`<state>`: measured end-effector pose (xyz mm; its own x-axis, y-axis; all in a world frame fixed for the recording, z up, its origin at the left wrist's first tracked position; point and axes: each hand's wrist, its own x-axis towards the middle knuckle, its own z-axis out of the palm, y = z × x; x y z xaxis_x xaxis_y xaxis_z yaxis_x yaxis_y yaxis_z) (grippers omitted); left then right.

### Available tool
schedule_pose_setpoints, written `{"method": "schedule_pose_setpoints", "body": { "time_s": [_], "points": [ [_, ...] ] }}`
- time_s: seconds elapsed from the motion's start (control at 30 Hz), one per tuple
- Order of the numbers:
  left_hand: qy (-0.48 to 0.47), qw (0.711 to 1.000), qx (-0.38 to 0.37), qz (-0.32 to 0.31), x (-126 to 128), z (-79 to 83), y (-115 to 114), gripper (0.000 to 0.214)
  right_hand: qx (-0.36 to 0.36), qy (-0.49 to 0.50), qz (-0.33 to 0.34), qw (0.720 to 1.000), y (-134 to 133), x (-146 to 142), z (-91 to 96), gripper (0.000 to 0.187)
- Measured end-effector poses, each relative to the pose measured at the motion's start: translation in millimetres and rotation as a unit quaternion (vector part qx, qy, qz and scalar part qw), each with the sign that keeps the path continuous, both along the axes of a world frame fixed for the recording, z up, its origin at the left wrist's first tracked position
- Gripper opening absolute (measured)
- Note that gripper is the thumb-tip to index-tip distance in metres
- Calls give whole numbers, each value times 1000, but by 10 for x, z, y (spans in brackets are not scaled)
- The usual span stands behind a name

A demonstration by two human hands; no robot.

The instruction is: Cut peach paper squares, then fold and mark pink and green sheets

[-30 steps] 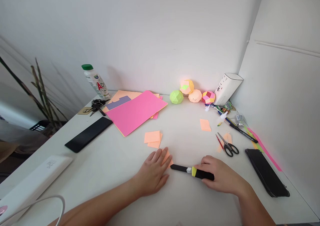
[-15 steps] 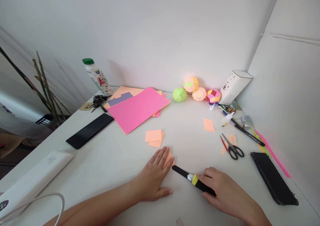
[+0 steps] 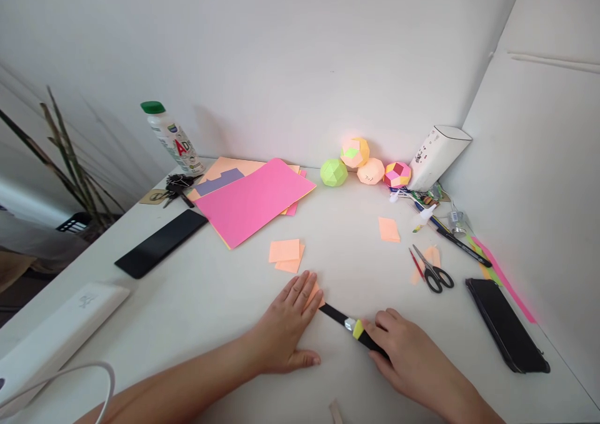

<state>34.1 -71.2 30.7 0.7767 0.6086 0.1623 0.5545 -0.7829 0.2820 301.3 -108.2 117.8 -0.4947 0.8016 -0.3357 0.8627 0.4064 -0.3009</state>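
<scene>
My left hand [image 3: 287, 324] lies flat with fingers stretched over a small peach paper piece [image 3: 315, 293], most of which it hides. In my right hand [image 3: 398, 349] is a black and yellow utility knife [image 3: 359, 329], its dark blade extended. The blade's tip reaches the edge of the paper beside my left fingertips; whether it is under the paper I cannot tell. Just beyond my left hand lie overlapping peach paper pieces [image 3: 285, 252]. Another peach piece [image 3: 389, 230] sits farther right.
Pink sheets [image 3: 255, 205] lie at the back left near a white bottle [image 3: 173, 139]. Paper polyhedra [image 3: 334, 172] line the wall. Scissors [image 3: 435, 275], a black case [image 3: 507, 327] and pens are on the right. A dark phone [image 3: 162, 242] and white power strip [image 3: 60, 336] lie left.
The knife has shifted slightly up and left, its tip now meeting the paper's edge. My left hand stays pressed in place. The whole view has shifted a little.
</scene>
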Motion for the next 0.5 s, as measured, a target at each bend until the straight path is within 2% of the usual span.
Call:
{"method": "schedule_pose_setpoints", "body": {
  "time_s": [0.5],
  "points": [
    [-8, 1000, -7, -2, 2, -5, 2, 108, 46, -15, 15, 999, 123, -68, -36, 40]
  ]
}}
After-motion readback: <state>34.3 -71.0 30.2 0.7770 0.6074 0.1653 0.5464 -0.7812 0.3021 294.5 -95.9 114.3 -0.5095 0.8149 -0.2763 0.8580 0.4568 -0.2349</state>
